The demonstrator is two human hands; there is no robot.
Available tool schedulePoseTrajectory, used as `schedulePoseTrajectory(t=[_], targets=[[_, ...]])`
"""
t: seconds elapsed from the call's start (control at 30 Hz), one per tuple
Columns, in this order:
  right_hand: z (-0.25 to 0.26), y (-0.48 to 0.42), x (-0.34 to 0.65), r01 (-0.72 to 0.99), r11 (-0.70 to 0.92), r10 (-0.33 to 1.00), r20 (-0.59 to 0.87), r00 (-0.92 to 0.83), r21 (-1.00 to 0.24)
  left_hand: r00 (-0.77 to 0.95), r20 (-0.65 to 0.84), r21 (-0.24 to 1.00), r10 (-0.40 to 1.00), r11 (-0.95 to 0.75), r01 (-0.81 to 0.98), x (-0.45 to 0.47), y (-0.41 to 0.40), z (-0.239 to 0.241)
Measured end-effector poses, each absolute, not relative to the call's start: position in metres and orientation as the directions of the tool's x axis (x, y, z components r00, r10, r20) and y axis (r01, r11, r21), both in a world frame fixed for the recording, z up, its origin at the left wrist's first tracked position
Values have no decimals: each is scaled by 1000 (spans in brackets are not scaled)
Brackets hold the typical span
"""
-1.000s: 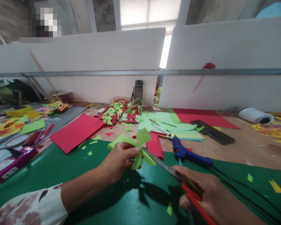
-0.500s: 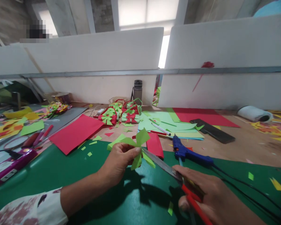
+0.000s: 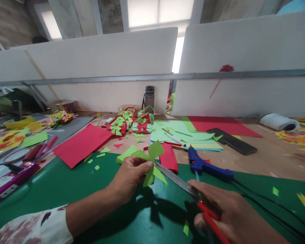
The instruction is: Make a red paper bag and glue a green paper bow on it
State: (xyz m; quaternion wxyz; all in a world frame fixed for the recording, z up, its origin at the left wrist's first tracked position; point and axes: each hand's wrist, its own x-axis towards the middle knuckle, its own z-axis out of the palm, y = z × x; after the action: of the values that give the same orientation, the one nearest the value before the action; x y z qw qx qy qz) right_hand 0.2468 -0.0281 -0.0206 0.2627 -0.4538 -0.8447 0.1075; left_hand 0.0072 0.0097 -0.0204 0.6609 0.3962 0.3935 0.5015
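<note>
Between the thumb and fingers of my left hand (image 3: 130, 176) is a light green paper bow (image 3: 155, 150) with several pointed strips, held above the green mat (image 3: 96, 206). My right hand (image 3: 223, 206) grips scissors (image 3: 176, 179) with red handles. Their blade tips point left and lie close beside the bow's centre; whether they touch it I cannot tell. Just behind the bow rests a folded red paper piece (image 3: 169, 158). A blue glue gun (image 3: 208, 166) lies beyond my right hand.
Small paper bags (image 3: 142, 127) with bows stand at the back near a bottle (image 3: 149, 97). Red paper (image 3: 83, 145) lies left, green sheets (image 3: 178, 130) in the middle, a black phone (image 3: 232, 142) to the right. A purple device (image 3: 14, 179) sits far left. The glue gun's cable (image 3: 266, 205) runs right.
The bow has turned slightly in my left hand, its lower strips shifting a little. Both hands keep their grip and nearly the same place. The view has moved very slightly.
</note>
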Motion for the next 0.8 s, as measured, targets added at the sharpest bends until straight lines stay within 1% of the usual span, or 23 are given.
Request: schedulePoseTrajectory(t=[0.13, 0.23, 0.37, 0.5, 0.8], targets=[[-19, -29, 245, 702, 553, 833, 311, -457, -450, 187, -136, 919, 973, 194, -342, 8, 10, -21], [-15, -29, 244, 696, 556, 831, 319, -455, -454, 180, -141, 923, 974, 195, -332, 8, 9, -22], [-14, -28, 244, 700, 586, 807, 375, -457, -408, 184, -149, 928, 971, 202, -314, 8, 10, -24], [-13, -27, 245, 711, 600, 792, 396, -465, -366, 187, -158, 922, 969, 213, -323, 10, 10, -23], [-14, -27, 247, 713, 644, 736, 476, -481, -276, 142, -208, 902, 968, 246, -356, 10, 8, -19]])
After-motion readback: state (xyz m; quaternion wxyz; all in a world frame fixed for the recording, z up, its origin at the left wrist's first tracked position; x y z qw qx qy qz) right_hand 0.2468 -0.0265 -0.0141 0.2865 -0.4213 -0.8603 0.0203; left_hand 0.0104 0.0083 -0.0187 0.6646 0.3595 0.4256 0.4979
